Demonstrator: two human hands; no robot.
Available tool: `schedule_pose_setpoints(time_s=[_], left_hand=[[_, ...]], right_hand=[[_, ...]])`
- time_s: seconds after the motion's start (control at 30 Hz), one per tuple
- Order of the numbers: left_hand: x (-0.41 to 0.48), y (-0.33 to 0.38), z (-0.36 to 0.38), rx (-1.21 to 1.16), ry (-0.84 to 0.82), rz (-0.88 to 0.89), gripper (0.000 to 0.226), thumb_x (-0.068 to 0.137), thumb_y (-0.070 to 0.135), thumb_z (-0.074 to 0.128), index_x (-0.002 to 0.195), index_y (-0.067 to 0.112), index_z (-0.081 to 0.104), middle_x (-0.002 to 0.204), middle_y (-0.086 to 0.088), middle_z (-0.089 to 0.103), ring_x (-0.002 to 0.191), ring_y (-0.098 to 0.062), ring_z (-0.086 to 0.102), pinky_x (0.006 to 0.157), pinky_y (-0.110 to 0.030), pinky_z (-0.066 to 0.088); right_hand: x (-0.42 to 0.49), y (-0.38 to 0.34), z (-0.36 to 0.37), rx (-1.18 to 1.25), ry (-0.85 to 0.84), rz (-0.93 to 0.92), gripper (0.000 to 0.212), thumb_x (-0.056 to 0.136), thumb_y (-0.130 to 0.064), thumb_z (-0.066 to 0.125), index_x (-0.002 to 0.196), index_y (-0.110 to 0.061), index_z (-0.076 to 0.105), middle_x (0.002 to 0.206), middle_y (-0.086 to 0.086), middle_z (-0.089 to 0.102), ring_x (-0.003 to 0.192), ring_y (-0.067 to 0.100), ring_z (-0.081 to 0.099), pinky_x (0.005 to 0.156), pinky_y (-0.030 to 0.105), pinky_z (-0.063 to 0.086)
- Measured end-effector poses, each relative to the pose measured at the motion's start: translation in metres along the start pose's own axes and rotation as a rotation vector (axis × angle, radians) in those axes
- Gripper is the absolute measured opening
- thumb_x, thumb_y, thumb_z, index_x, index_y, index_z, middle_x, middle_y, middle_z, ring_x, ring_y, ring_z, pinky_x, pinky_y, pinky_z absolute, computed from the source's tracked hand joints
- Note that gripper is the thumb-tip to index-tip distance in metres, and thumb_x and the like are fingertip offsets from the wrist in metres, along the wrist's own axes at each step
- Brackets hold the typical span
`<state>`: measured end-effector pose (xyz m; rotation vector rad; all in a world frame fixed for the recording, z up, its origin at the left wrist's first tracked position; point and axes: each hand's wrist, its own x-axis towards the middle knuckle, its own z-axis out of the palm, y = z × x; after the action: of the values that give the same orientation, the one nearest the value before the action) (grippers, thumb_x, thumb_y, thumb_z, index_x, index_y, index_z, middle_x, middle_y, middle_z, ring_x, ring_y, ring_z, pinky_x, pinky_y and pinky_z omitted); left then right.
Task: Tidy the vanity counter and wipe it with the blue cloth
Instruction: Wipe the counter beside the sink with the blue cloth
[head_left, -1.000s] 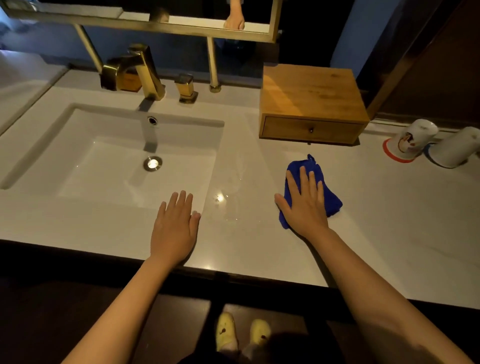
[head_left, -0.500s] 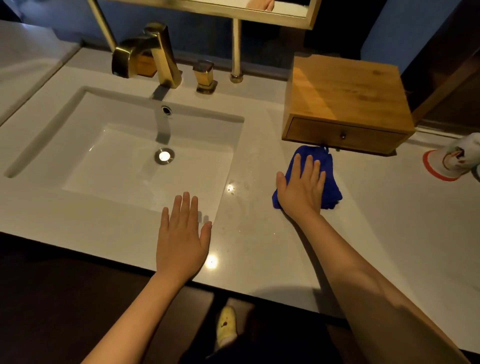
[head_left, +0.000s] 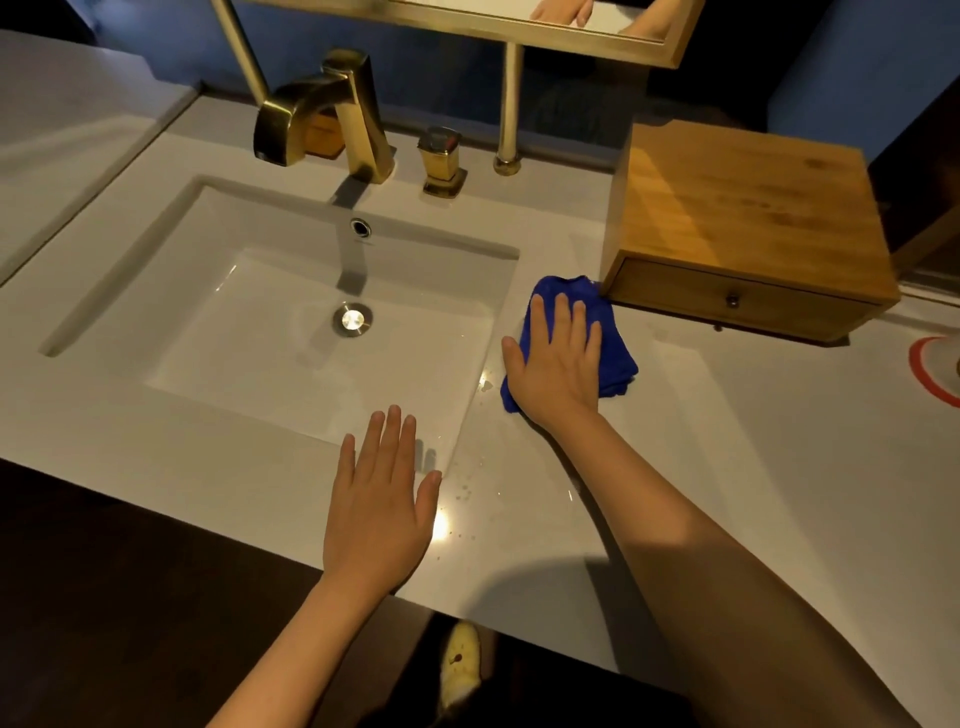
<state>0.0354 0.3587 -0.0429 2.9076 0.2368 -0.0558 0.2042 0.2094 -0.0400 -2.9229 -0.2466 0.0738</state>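
A folded blue cloth (head_left: 617, 358) lies on the white vanity counter (head_left: 753, 467), between the sink's right rim and the front left corner of the wooden drawer box (head_left: 748, 208). My right hand (head_left: 558, 364) lies flat on top of the cloth with fingers spread, pressing it onto the counter; most of the cloth is hidden under it. My left hand (head_left: 382, 499) rests palm down on the counter at the sink's front rim, empty. Small water drops show on the counter between my hands.
The rectangular sink basin (head_left: 234, 322) fills the left half, with a gold faucet (head_left: 332, 109) and gold handle (head_left: 440, 161) behind it. A gold mirror post (head_left: 509, 104) stands beside the box. A red-rimmed cup (head_left: 935, 369) is cut off at the right edge.
My right hand has slid the blue cloth away from me and leftward, up to the box's front corner by the sink rim. My left hand stays flat on the counter.
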Motion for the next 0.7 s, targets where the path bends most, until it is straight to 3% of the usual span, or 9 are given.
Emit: schedule_pose_setpoints(time_s=[0.27,0.5,0.7], left_hand=[[0.001,-0.002,0.003,0.008,0.003,-0.006,0.062,0.091,0.052,0.005,0.144,0.021,-0.006,0.154,0.004,-0.009,0.141,-0.010,-0.017,0.115,-0.033,-0.013],[0.001,-0.001,-0.001,-0.012,-0.001,-0.012,0.065,0.091,0.054,0.007,0.143,0.019,-0.008,0.152,0.002,-0.013,0.140,-0.011,-0.018,0.113,-0.031,-0.015],[-0.012,-0.015,-0.012,0.032,0.046,-0.207,0.065,0.095,0.046,0.020,0.146,0.007,0.010,0.157,-0.014,0.008,0.145,-0.026,0.002,0.115,-0.042,-0.002]], right_hand=[[-0.004,-0.012,0.002,0.075,-0.062,-0.238,0.064,0.095,-0.050,0.023,0.149,-0.019,0.007,0.159,0.009,0.007,0.146,0.027,-0.001,0.118,0.044,-0.005],[-0.023,-0.001,-0.004,0.110,-0.131,-0.548,0.056,0.095,-0.049,0.029,0.145,-0.024,0.026,0.156,0.001,0.022,0.145,0.021,0.007,0.118,0.040,0.000],[-0.043,0.015,-0.011,0.117,-0.211,-0.794,0.050,0.095,-0.049,0.032,0.141,-0.029,0.034,0.153,-0.004,0.029,0.144,0.016,0.013,0.119,0.037,0.003]])
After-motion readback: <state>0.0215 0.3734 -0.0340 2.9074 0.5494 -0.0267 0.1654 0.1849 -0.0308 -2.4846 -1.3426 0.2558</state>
